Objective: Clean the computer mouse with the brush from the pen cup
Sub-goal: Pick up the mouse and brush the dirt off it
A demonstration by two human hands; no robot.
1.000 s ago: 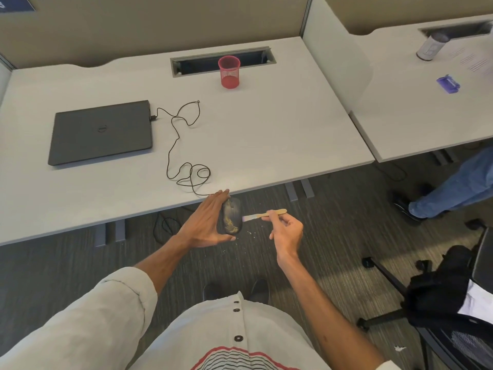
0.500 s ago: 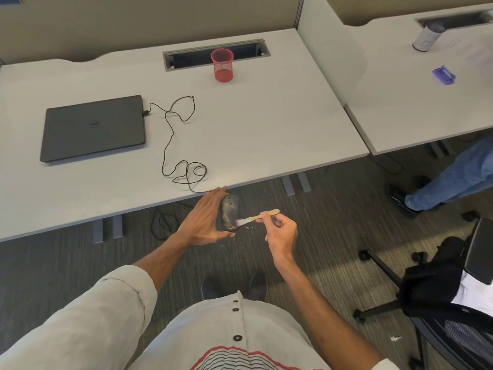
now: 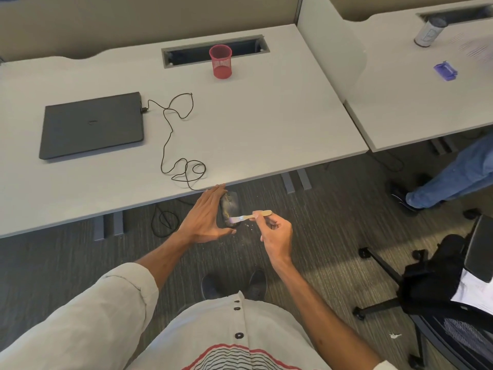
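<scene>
Grey carpet lies under a white tabletop [image 3: 253, 124] that carries a closed laptop [image 3: 92, 125] and a red mesh pen cup [image 3: 221, 61], whose inside I cannot make out. Below the tabletop edge, the left hand [image 3: 205, 218] has its grip around the dusty computer mouse [image 3: 229, 210], partly hiding it. The right hand [image 3: 276, 233] pinches the brush [image 3: 249, 216], bristles touching the mouse.

Closed dark laptop [image 3: 92, 125] flat on left part of grey desk [image 3: 266, 124]. Cable slot [image 3: 186, 53] cut into desk's back edge. Neighbouring desk [image 3: 400, 97] at right carries a pale cylindrical can [image 3: 429, 32], a small purple object [image 3: 445, 71], and blurred papers [image 3: 477, 48]. Black office chair [image 3: 453, 284] lower right with dark and white cloth on it. Jeans leg [image 3: 453, 180] with dark shoe at right edge. Striped grey carpet [image 3: 333, 222].
</scene>
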